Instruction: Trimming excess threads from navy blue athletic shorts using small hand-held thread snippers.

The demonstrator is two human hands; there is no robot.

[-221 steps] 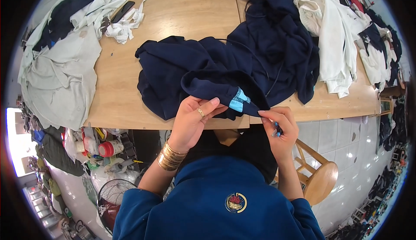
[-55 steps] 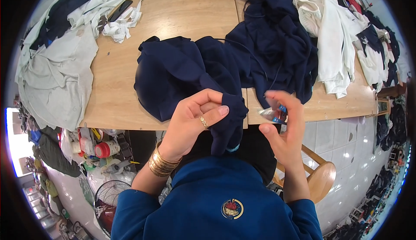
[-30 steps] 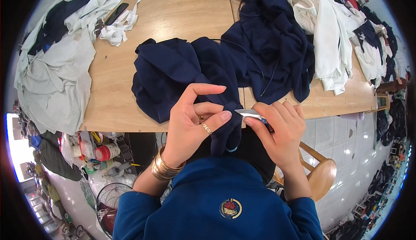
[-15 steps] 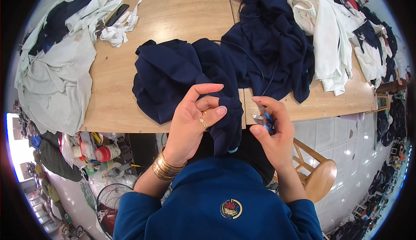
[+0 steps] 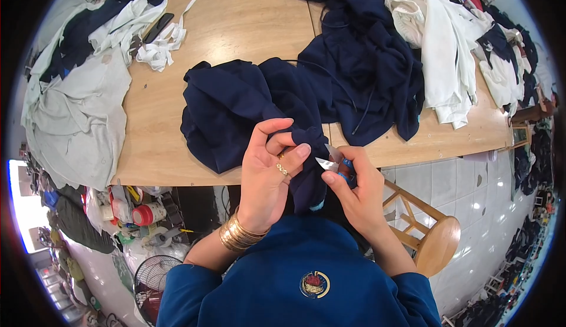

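Note:
A navy garment [image 5: 227,106] lies bunched at the table's near edge, and one end of it hangs over toward my lap. My left hand [image 5: 274,159] pinches a fold of this cloth between thumb and fingers, its index finger raised. In my right hand [image 5: 359,188] is a small pair of blue-handled thread snips [image 5: 330,163]. Their blades are apart and point at the pinched fold, very close to it; whether they touch it I cannot tell. A light blue bit shows at the hanging end of the garment.
More navy cloth with dark cords [image 5: 371,61] spreads at centre right, beside white garments [image 5: 439,50]. Pale grey cloth [image 5: 76,114], white strips [image 5: 159,50] and a dark phone-like object [image 5: 158,27] lie at left. Below the table stand a wooden stool [image 5: 436,241] and a fan [image 5: 156,277].
My right hand has brought the snips leftward, up to the fold. My left hand has shifted slightly down and keeps its pinch on the cloth.

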